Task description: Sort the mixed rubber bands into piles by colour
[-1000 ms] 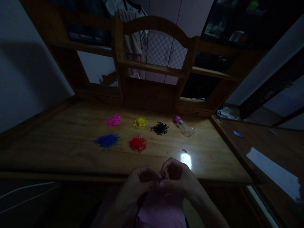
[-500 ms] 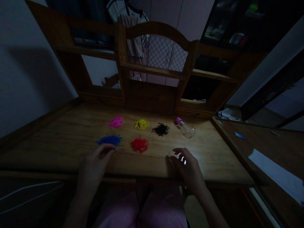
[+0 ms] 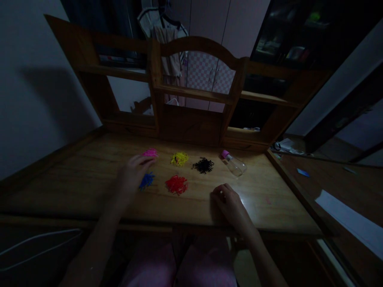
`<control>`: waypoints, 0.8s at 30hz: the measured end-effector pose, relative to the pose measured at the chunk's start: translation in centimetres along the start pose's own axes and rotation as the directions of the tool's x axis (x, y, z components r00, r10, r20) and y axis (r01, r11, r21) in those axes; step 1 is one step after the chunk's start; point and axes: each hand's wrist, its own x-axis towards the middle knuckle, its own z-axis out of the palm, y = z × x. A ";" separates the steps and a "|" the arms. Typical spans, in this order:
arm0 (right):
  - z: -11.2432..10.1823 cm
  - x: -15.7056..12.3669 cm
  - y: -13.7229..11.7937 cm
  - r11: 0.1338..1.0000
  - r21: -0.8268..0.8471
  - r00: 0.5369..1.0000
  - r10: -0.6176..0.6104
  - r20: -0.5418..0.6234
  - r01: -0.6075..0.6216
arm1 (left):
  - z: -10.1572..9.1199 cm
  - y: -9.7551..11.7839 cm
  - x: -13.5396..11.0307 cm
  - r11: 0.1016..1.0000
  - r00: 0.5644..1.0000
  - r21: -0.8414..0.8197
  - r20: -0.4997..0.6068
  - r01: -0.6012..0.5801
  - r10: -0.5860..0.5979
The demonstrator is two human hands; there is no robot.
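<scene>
My left hand [image 3: 133,171], smeared by motion, is over the pink pile [image 3: 150,153] and the blue pile [image 3: 146,180], partly covering both. Whether its fingers hold anything is unclear. My right hand [image 3: 229,201] rests low at the desk's right half, thumb and forefinger brought together; what lies between them is too small to make out. The piles look like little elastic bands. Between my hands sits the red pile [image 3: 176,184], with the yellow pile [image 3: 179,158] behind it. Farther right are the black pile [image 3: 203,165] and a clear bottle [image 3: 236,166] with a pink cap, lying on its side.
The wooden desk [image 3: 191,207] carries a raised shelf frame [image 3: 194,93] along its back. To the right, a lower surface holds a white paper strip [image 3: 348,217] and a small blue card [image 3: 303,172]. A wall [image 3: 44,107] bounds the left side.
My left hand has moved away from me, from the near side of the blue pile toward the pink one. My right fingers have closed where a tiny ring lay on the desk.
</scene>
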 end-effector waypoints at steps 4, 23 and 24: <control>0.1 -0.2 0.3 1.000 0.019 1.000 -0.023 -0.015 0.023 | 4.3 1.4 4.5 0.998 0.967 0.040 0.250 -0.055 0.043; -0.3 -0.6 0.4 0.990 0.105 0.995 -0.089 -0.037 0.093 | 7.4 0.3 7.1 1.000 0.925 0.014 0.380 0.019 -0.023; -0.3 -0.6 0.4 0.990 0.106 0.995 -0.089 -0.035 0.093 | 7.3 0.2 7.3 1.000 0.928 0.008 0.372 0.026 -0.027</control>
